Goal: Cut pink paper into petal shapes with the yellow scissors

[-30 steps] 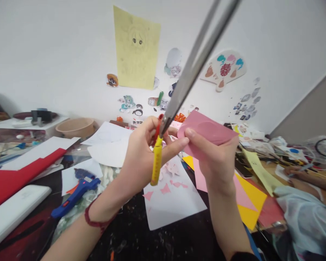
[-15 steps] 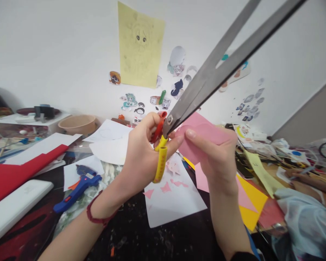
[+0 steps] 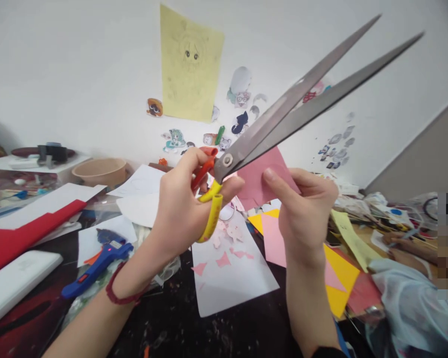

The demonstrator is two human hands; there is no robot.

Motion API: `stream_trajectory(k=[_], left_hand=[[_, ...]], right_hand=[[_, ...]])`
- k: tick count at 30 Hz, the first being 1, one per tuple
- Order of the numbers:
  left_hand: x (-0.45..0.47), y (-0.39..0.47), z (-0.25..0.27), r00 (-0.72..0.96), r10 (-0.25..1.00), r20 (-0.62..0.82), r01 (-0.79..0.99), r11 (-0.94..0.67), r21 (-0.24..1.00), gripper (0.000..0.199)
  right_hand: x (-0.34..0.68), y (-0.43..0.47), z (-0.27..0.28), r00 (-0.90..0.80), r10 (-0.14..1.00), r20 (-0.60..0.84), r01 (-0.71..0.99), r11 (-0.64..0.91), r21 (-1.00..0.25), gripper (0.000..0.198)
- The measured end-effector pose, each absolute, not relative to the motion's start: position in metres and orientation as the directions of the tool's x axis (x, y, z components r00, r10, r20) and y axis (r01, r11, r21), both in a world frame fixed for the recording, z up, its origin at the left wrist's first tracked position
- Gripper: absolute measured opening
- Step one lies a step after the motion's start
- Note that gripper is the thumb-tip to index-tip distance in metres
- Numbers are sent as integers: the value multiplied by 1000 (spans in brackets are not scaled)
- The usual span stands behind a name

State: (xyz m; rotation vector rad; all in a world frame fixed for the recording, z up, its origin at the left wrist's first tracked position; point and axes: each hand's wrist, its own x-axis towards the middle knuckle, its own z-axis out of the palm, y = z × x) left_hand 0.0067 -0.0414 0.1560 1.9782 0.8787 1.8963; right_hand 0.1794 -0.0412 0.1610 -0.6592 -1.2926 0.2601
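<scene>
My left hand (image 3: 182, 199) is closed round the red and yellow handles of a large pair of scissors (image 3: 261, 132). Their long blades point up to the right, parted at the tips. In my right hand (image 3: 306, 204), a piece of pink paper (image 3: 259, 179) is pinched between thumb and fingers, close behind the scissors' pivot. Below both hands, a white sheet (image 3: 235, 291) lies on the dark table with several small pink paper scraps (image 3: 223, 259) on it. More pink paper (image 3: 272, 243) and yellow-orange card (image 3: 341, 298) lie beneath my right wrist.
A blue glue gun (image 3: 99, 268) lies left of my left forearm, near a long white box (image 3: 18, 286) and red card (image 3: 37, 233). A tan bowl (image 3: 99, 171) stands behind. At right, another person's sleeve (image 3: 418, 303) reaches in. Drawings cover the wall, including a yellow sheet (image 3: 190, 89).
The scissors have tilted lower and their blade tips have come into view. My right hand has shifted slightly right with the pink paper, which is turned differently. My left hand has moved slightly left.
</scene>
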Motion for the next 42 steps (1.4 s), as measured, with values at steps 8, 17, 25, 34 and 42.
stream_trajectory(k=[8,17,25,34,42], left_hand=[[18,-39,154,144,683,716,611,-631,479,38],[33,-35,142,187,805,563,716,-504,483,40],[27,-40,148,144,815,562,695,-488,529,47],[20,-44,155,161,760,630,718,-528,453,41],[14,-43,152,185,710,679,721,-568,397,35]], right_hand=[[193,-28,163,532,356,768,125,865,-487,12],[198,-32,168,577,280,767,107,905,-411,21],[198,-32,165,404,338,850,84,911,-403,5],[196,-34,158,258,425,868,67,888,-455,6],[193,-38,158,219,483,848,68,859,-507,6]])
